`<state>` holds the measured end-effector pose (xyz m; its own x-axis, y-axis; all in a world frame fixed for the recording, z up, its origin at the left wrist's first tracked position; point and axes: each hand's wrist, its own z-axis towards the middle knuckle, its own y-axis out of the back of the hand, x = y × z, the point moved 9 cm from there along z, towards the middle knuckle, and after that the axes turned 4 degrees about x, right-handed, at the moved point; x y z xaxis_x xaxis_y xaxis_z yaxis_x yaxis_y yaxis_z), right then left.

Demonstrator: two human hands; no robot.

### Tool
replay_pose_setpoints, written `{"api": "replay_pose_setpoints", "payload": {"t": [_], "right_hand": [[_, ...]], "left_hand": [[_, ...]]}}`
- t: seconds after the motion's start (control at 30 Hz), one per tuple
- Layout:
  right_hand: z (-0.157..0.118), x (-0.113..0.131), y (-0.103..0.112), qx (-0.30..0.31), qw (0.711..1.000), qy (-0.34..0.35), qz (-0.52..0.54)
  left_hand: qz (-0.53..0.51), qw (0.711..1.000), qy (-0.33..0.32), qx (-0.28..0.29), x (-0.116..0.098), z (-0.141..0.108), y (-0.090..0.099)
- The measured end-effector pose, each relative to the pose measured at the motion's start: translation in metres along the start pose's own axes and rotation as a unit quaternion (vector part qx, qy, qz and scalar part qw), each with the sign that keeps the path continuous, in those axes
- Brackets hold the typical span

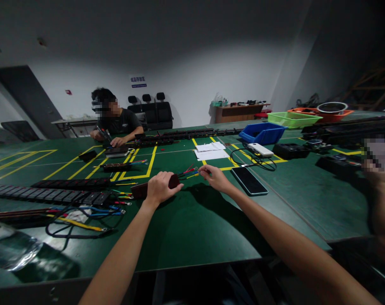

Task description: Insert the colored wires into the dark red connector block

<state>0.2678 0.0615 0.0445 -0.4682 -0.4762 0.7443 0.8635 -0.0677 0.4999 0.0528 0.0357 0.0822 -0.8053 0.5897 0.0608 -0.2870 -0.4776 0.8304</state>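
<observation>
My left hand (pixel 160 187) is wrapped over a dark, brownish rectangular module (pixel 139 191) and holds it against the green table. From the module's right end run red, blue, green and yellow wires (pixel 187 173) with ring terminals. At the tips of those wires, my right hand (pixel 215 177) has thumb and forefinger pinched together on a wire end. Which wire it grips is too small to make out. Several similar black modules (pixel 93 198) lie in a row to the left, their coloured leads pointing my way.
A phone (pixel 250 180) lies right of my right hand, with white papers (pixel 211 151), a white power bank (pixel 260 150) and a blue bin (pixel 262 133) behind. A clear bottle (pixel 14 245) lies front left. Across the table a person (pixel 120 123) works with a tool; another person's arm (pixel 384 199) shows at right.
</observation>
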Motion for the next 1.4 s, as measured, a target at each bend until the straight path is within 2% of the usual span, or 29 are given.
{"api": "replay_pose_setpoints", "payload": {"t": [0.6, 0.77, 0.93, 1.17, 1.4], "right_hand": [[0.0, 0.006, 0.005, -0.007, 0.996, 0.018, -0.084], [-0.002, 0.013, 0.007, -0.003, 0.998, 0.025, -0.057], [-0.002, 0.003, 0.004, 0.021, 0.997, -0.06, 0.052], [-0.003, -0.014, -0.001, 0.011, 0.971, -0.142, 0.192], [-0.005, -0.027, -0.004, -0.001, 0.956, -0.191, 0.224]], "left_hand": [[0.013, 1.0, 0.009, -0.011, 0.001, -0.001, 0.001], [0.007, 1.0, 0.015, -0.009, 0.002, -0.001, 0.002], [-0.004, 1.0, 0.016, -0.004, 0.001, 0.0, 0.002], [-0.016, 1.0, -0.002, 0.012, -0.001, 0.0, 0.0], [-0.033, 0.999, -0.017, 0.024, -0.004, 0.0, -0.004]]}}
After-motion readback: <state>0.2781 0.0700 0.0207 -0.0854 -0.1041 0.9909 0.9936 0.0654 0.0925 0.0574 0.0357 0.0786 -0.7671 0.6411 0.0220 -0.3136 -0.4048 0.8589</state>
